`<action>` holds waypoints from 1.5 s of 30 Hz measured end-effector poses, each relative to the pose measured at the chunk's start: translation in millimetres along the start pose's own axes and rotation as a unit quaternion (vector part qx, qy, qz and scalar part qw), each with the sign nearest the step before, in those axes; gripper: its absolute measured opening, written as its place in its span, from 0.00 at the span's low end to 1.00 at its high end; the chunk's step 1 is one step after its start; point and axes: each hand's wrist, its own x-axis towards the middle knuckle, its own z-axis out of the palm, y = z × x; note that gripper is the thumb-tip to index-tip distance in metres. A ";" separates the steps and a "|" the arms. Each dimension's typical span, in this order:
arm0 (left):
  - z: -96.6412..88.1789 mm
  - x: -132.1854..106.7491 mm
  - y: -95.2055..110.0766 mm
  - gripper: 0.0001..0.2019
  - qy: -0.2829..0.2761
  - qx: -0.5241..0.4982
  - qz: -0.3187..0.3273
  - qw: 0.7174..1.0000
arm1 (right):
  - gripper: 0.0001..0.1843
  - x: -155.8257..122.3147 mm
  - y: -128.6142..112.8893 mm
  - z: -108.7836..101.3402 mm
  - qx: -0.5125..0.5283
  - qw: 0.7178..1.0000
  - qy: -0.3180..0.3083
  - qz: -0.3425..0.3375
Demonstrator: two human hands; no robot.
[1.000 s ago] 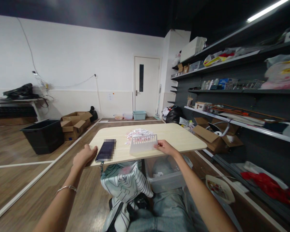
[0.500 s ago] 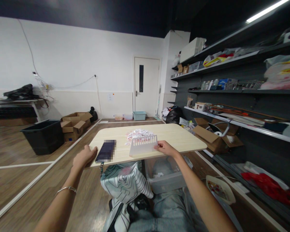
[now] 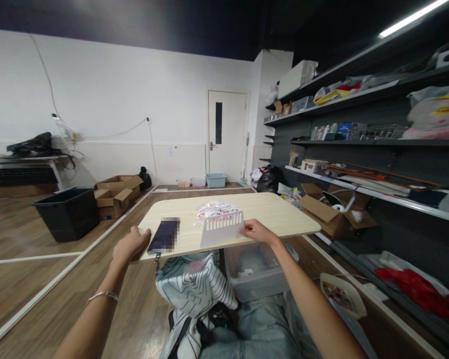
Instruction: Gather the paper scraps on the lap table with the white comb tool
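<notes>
A pale wooden table (image 3: 280,212) stands in front of me. My left hand (image 3: 129,245) grips its near left corner, fingers curled over the edge, beside a dark phone (image 3: 164,235). My right hand (image 3: 257,231) holds the right end of a white slotted plastic tray (image 3: 222,228) standing on its edge at the table's front. Behind the tray lies a pile of small pink and white packets (image 3: 214,208).
A clear plastic bin (image 3: 260,279) and a striped bag (image 3: 194,284) sit under the table by my knees. Shelves (image 3: 362,144) line the right wall, with an open cardboard box (image 3: 327,209) below. A black crate (image 3: 68,212) and cardboard boxes (image 3: 115,192) stand on the floor at left.
The tray has tipped slightly nearer the table's front edge with my right hand; the view has shifted a little. My left hand stays on the corner.
</notes>
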 end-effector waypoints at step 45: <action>-2.4 -1.8 2.3 0.40 -0.007 -0.002 -0.005 1.000 | 0.32 3.4 -1.3 2.3 -0.001 0.999 0.039 -0.006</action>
